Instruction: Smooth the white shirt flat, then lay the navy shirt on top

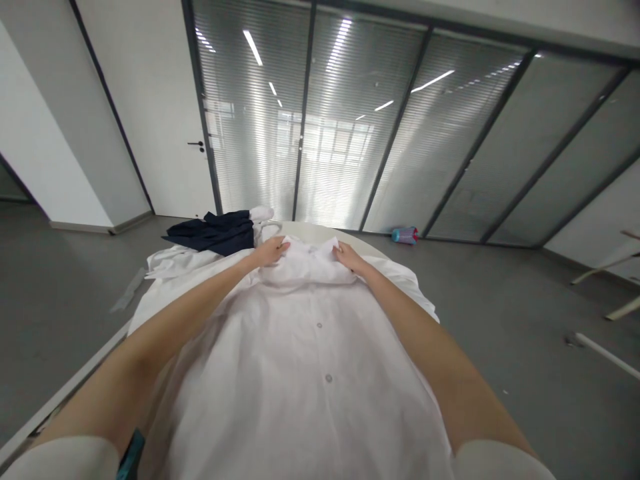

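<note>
A white button-up shirt (pixel 300 340) stretches from close to me out over a pale table, its front with small buttons facing up. At its far end the cloth is bunched between my hands. My left hand (pixel 271 252) pinches the shirt on the left side, thumb and fingers closed on the fabric. On the right side, my right hand (pixel 349 257) grips the same shirt, its fingers also closed. More white cloth (pixel 407 283) spreads beyond my right forearm. A dark navy garment (pixel 213 232) lies just past my left hand, on top of other white clothing.
Behind the table (pixel 320 231) stands a glass partition (pixel 345 127) with blinds, and a white door (pixel 165 133) to its left. A small blue and red patterned item (pixel 405 235) rests on the grey floor (pixel 480 300). Pale furniture legs (pixel 603 267) show at far right.
</note>
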Motion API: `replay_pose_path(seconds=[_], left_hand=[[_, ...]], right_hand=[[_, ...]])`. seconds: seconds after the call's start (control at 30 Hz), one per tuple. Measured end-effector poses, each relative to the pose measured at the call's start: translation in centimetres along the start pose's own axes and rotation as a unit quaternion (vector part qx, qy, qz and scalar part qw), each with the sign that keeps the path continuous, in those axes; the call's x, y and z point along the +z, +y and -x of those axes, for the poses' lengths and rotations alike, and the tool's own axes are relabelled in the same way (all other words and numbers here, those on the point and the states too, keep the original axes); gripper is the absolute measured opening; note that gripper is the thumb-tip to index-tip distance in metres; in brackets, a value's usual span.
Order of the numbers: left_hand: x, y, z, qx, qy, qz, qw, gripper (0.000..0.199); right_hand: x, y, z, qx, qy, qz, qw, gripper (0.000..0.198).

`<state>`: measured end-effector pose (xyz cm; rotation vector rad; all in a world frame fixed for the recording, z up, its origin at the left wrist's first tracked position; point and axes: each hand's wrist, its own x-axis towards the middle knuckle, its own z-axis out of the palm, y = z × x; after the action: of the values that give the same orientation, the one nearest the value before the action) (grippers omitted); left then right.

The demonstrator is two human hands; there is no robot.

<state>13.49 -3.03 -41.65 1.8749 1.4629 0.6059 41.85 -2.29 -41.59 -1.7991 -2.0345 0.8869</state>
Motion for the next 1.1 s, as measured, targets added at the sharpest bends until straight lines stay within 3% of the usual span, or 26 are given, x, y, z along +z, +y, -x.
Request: replay_pose_path(seconds=[0.1,0.3,0.43,0.53,0.6,0.7,0.8,0.87,0.9,0.97,1.03,1.1], left_hand=[[0.8,-0.9,-1.9,-0.048,0.019,-0.072,0.996,0.031],[3.4,-3.1,-2.7,-0.101,0.006,-0.158,0.982,0.031],[3.0,-3.9,-2.7,-0.11,-0.037,-0.149,0.982,0.038],[1.2,-3.6,-2.9,-0.094,-0.086,-0.105,0.986,0.036],[-0.1,-3.0,-2.9,-0.071,-0.099,-0.074,0.99,0.035],[-1.3,-1.6,-2.1,-0.033,-0.071,-0.048,0.996,0.036],[-2.3,0.6,1.0,0.016,-0.031,-0.038,0.999,0.037],[-3.6,2.7,4.9,0.082,-0.052,-0.018,0.995,0.039],[-4.6,3.9,7.3,0.126,-0.095,-0.002,0.988,0.039],[-6.8,6.1,12.8,0.164,-0.239,0.012,0.957,0.032],[-8.9,7.6,18.6,0.147,-0.37,0.014,0.917,0.027],[-10.2,7.6,24.1,0.093,-0.425,0.024,0.9,0.025]], right_hand=[[0.5,-0.2,-3.2,0.063,0.067,0.067,0.993,0.045],[4.1,0.7,-5.5,0.146,0.047,0.159,0.975,0.038],[5.6,0.8,-5.2,0.164,0.049,0.211,0.963,0.044],[5.3,0.1,-4.8,0.136,0.071,0.247,0.957,0.042],[4.9,-0.8,-4.5,0.073,0.086,0.263,0.958,0.038],[3.8,-2.5,-3.0,-0.038,0.072,0.225,0.971,0.034],[1.4,-4.4,1.0,-0.128,-0.002,0.115,0.985,0.028],[-1.4,-5.5,5.8,-0.17,-0.096,0.034,0.98,0.023],[-3.0,-6.0,8.7,-0.168,-0.141,0.01,0.976,0.023],[-6.3,-6.7,15.2,-0.141,-0.21,0.0,0.967,0.026],[-8.9,-7.1,21.7,-0.079,-0.275,0.029,0.958,0.029],[-10.5,-6.7,27.1,0.003,-0.323,0.048,0.945,0.032]])
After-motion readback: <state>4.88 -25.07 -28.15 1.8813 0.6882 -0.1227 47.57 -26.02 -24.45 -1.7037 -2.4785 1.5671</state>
